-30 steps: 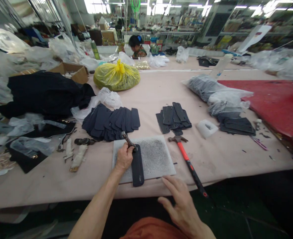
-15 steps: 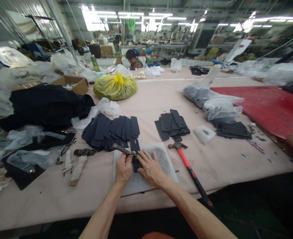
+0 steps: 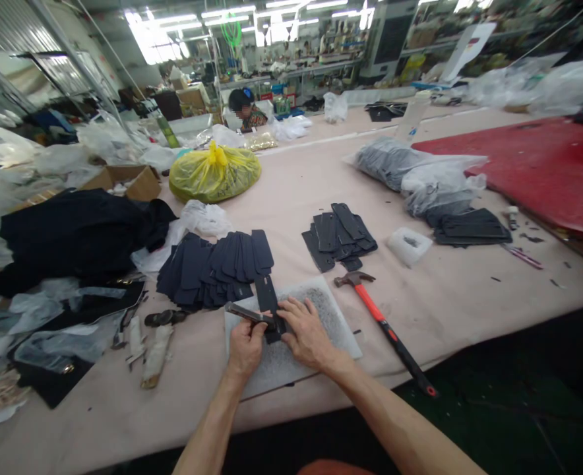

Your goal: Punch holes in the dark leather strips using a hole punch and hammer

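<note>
My left hand [image 3: 246, 344] is closed round a dark metal tool [image 3: 245, 312], whose far end points up and left. The tool's near end rests over a dark strip [image 3: 266, 293] lying on a pale, worn board [image 3: 328, 316]. My right hand [image 3: 307, 332] lies with spread fingers on the board, its fingertips touching the right edge of the strip. Left of the board's top is a fanned pile of dark pieces [image 3: 232, 264]. A smaller pile of dark pieces [image 3: 341, 231] is beyond the board. A claw hammer with a red and black handle [image 3: 380, 320] lies right of the board.
Another hammer [image 3: 159, 346] with a wrapped handle lies at left, near black fabric [image 3: 78, 227]. Farther back are a yellow bag [image 3: 215, 175], a cardboard box [image 3: 143, 183] and a red sheet [image 3: 529, 165]. A white block [image 3: 409, 246] sits at right. A person [image 3: 246, 112] is across the table.
The view has tilted and shifted. The tool in my left hand has moved slightly toward me along the strip, and my right hand stays beside it.
</note>
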Tool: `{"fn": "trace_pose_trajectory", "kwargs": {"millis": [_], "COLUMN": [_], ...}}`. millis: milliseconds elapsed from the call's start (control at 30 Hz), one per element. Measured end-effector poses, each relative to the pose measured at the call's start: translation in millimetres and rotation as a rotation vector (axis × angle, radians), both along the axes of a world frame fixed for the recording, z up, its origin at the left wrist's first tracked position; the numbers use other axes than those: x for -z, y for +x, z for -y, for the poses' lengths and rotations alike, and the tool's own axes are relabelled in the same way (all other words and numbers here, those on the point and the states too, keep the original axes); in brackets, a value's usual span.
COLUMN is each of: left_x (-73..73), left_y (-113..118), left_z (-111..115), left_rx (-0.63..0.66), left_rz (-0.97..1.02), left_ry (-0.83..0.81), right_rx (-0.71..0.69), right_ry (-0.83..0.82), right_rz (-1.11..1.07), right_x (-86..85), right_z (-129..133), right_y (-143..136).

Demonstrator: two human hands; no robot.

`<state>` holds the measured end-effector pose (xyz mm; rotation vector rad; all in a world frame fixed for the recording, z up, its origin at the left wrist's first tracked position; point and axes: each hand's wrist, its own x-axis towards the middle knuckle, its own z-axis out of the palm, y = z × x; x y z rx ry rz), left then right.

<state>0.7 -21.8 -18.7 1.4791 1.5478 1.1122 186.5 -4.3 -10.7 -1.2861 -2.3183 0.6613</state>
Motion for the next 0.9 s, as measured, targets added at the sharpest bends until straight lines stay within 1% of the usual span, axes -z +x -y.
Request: {"fn": "trace_pose_trajectory", "kwargs": {"millis": [433,633,900], "left_x": [-0.5,3.7,8.7], "left_y": [3.4,3.6,3.4], "left_z": [1.0,2.1,2.5], "left_rx": [0.010,0.017,0.046], "left_rz": [-0.120,-0.172,-0.334], "left_ry": [0.036,0.116,0.221], "right_rx": [0.065,0.059,0.061], "right_ry": [0.020,0.012,0.017], "right_rz": [-0.051,-0.066,-0.073], "right_x": [-2.6,-4.4,-4.0], "right_z": [-1.2,-1.7,-2.2], "right_y": [0.2,2.2,3.0]}}
